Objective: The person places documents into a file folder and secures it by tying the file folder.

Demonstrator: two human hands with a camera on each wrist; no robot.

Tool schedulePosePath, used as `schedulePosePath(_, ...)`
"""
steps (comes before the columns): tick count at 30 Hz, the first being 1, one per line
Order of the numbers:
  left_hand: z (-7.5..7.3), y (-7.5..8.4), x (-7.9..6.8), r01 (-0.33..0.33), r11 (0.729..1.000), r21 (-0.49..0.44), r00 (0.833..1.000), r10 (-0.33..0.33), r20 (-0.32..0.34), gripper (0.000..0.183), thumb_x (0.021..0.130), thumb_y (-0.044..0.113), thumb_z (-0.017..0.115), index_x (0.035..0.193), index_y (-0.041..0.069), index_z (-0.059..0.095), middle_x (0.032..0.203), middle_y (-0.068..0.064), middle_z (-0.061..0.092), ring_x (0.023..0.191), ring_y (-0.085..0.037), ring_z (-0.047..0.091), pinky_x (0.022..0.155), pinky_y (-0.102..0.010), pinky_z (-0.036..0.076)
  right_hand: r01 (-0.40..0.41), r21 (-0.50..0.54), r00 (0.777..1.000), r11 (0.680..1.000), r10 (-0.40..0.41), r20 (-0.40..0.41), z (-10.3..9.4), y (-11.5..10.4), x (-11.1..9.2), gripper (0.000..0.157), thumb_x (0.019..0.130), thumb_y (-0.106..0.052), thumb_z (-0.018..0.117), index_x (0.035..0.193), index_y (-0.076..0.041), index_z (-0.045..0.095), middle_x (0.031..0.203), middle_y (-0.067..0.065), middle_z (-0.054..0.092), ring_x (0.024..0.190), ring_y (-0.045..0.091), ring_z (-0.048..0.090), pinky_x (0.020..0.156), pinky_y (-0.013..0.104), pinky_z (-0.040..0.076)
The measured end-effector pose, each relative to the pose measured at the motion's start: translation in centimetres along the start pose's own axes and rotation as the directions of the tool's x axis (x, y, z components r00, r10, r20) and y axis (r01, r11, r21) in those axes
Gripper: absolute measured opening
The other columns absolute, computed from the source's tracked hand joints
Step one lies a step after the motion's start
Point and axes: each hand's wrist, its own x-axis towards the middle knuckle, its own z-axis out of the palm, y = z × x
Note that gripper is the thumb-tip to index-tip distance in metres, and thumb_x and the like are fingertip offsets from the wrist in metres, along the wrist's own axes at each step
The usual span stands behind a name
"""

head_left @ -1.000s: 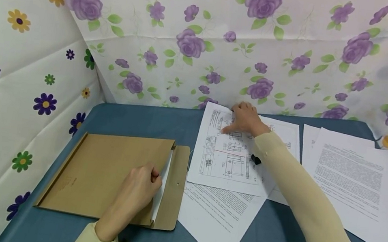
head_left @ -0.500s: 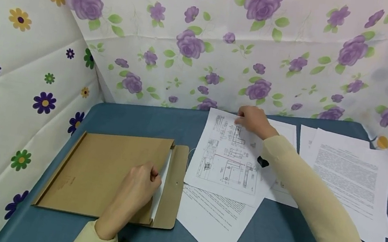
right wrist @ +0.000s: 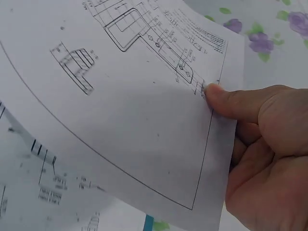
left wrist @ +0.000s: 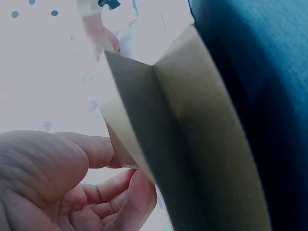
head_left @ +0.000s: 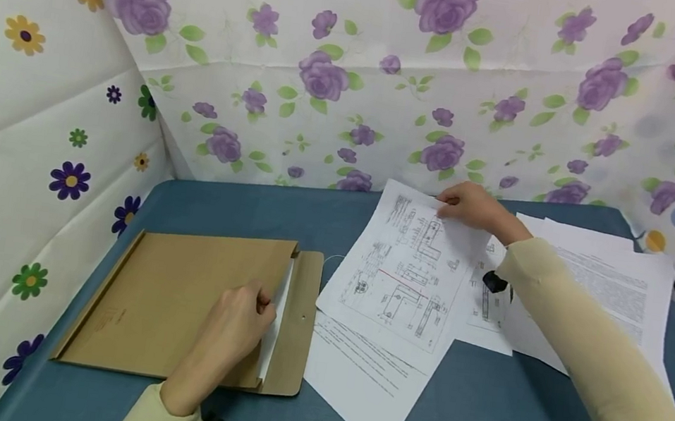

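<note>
My right hand [head_left: 472,207] pinches the far edge of a sheet with technical drawings [head_left: 403,269]. The right wrist view shows the thumb [right wrist: 226,101] on top of that sheet and the other fingers behind it. The sheet is partly raised, its near part lying over a printed text page [head_left: 353,383]. On the left, my left hand [head_left: 235,329] pinches the cover edge of a brown cardboard folder [head_left: 172,302]. In the left wrist view its thumb [left wrist: 96,149] and fingers meet at the cardboard edge. White paper [head_left: 275,323] shows inside the folder's opening.
Another drawing sheet [head_left: 488,330] lies under my right forearm. Several text pages [head_left: 623,276] overlap at the right of the blue-covered table [head_left: 235,208]. A flower-patterned curtain [head_left: 324,116] hangs behind the table.
The right hand went from lying spread on the drawing sheet to pinching its far edge. The sheet has lifted, turned and shifted right with it. The left hand keeps its hold on the folder.
</note>
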Motion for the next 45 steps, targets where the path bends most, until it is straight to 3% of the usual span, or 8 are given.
schedulePosePath(4, 0.0, -0.1, 0.0, -0.002, 1.0, 0.001, 1.0, 0.002, 0.0, 0.009, 0.09, -0.001, 0.068, 0.085, 0.004, 0.062, 0.074, -0.006, 0.058, 0.061, -0.017, 0.054, 0.051, -0.029, 0.045, -0.027, 0.061, 0.999, 0.998, 0.025, 0.031, -1.2, -0.2, -1.8, 0.031, 0.098, -0.01, 0.07, 0.127, 0.002, 0.071, 0.119, 0.022, 0.071, 0.094, 0.031, 0.071, 0.081, 0.044, 0.056)
schedulePosePath(9, 0.2, -0.1, 0.1, -0.017, 1.0, 0.0, 1.0, 0.017, -0.004, 0.01, 0.089, -0.001, 0.068, 0.084, 0.004, 0.061, 0.072, -0.006, 0.057, 0.06, -0.017, 0.053, 0.051, -0.028, 0.045, -0.05, 0.167, 0.998, 0.985, 0.041, 0.057, -2.1, -0.2, -4.0, 0.028, 0.1, -0.013, 0.069, 0.123, 0.001, 0.073, 0.106, 0.018, 0.074, 0.074, 0.026, 0.07, 0.062, 0.036, 0.057)
schedulePosePath(15, 0.2, -0.1, 0.1, -0.015, 1.0, -0.003, 1.0, 0.015, -0.001, 0.01, 0.089, -0.002, 0.067, 0.083, 0.004, 0.061, 0.072, -0.006, 0.057, 0.06, -0.018, 0.053, 0.051, -0.029, 0.045, -0.089, 0.274, 0.995, 0.958, 0.071, 0.075, -2.5, -0.3, -5.7, 0.025, 0.099, -0.022, 0.072, 0.109, 0.0, 0.076, 0.093, 0.013, 0.074, 0.065, 0.03, 0.069, 0.054, 0.04, 0.056)
schedulePosePath(22, 0.1, -0.2, 0.1, -0.025, 1.0, -0.002, 1.0, 0.025, -0.01, 0.009, 0.089, -0.002, 0.066, 0.083, 0.004, 0.062, 0.072, -0.006, 0.058, 0.06, -0.017, 0.053, 0.051, -0.029, 0.044, -0.184, 0.417, 0.969, 0.89, 0.094, 0.227, -2.5, -1.0, -7.4, 0.029, 0.101, -0.022, 0.068, 0.111, 0.005, 0.067, 0.098, 0.018, 0.074, 0.07, 0.032, 0.073, 0.056, 0.042, 0.059)
schedulePosePath(29, 0.1, -0.2, 0.1, -0.03, 1.0, -0.009, 1.0, 0.029, -0.005, 0.009, 0.089, -0.002, 0.066, 0.084, 0.004, 0.062, 0.073, -0.006, 0.058, 0.06, -0.017, 0.053, 0.051, -0.029, 0.045, -0.201, 0.507, 0.936, 0.838, 0.013, 0.35, -2.4, -1.0, -9.3, 0.031, 0.104, -0.022, 0.062, 0.113, 0.008, 0.059, 0.107, 0.023, 0.073, 0.076, 0.04, 0.075, 0.06, 0.046, 0.06)
schedulePosePath(34, 0.1, -0.3, 0.2, -0.028, 1.0, -0.006, 1.0, 0.028, -0.008, 0.01, 0.089, -0.002, 0.066, 0.082, 0.004, 0.062, 0.072, -0.006, 0.058, 0.06, -0.017, 0.052, 0.051, -0.029, 0.044, -0.201, 0.546, 0.929, 0.814, -0.019, 0.37, -2.4, -0.5, -10.8, 0.032, 0.105, -0.023, 0.061, 0.114, 0.008, 0.057, 0.109, 0.026, 0.072, 0.078, 0.044, 0.074, 0.061, 0.051, 0.059)
schedulePosePath(40, 0.0, -0.3, 0.1, -0.015, 1.0, -0.003, 1.0, 0.015, 0.002, 0.009, 0.089, -0.002, 0.066, 0.083, 0.004, 0.062, 0.073, -0.006, 0.058, 0.061, -0.018, 0.052, 0.051, -0.029, 0.043, -0.253, 0.555, 0.936, 0.792, 0.056, 0.347, -2.4, 0.2, -12.8, 0.041, 0.104, -0.025, 0.064, 0.132, 0.005, 0.06, 0.11, 0.024, 0.072, 0.08, 0.044, 0.074, 0.064, 0.05, 0.059)
schedulePosePath(45, 0.0, -0.3, 0.2, -0.024, 1.0, -0.002, 1.0, 0.024, 0.001, 0.01, 0.088, -0.002, 0.065, 0.082, 0.005, 0.061, 0.073, -0.006, 0.058, 0.061, -0.017, 0.052, 0.051, -0.029, 0.043, -0.288, 0.599, 0.94, 0.747, 0.101, 0.326, -2.2, 0.4, -14.6, 0.045, 0.104, -0.024, 0.063, 0.138, 0.005, 0.056, 0.112, 0.022, 0.073, 0.082, 0.043, 0.074, 0.064, 0.049, 0.06)
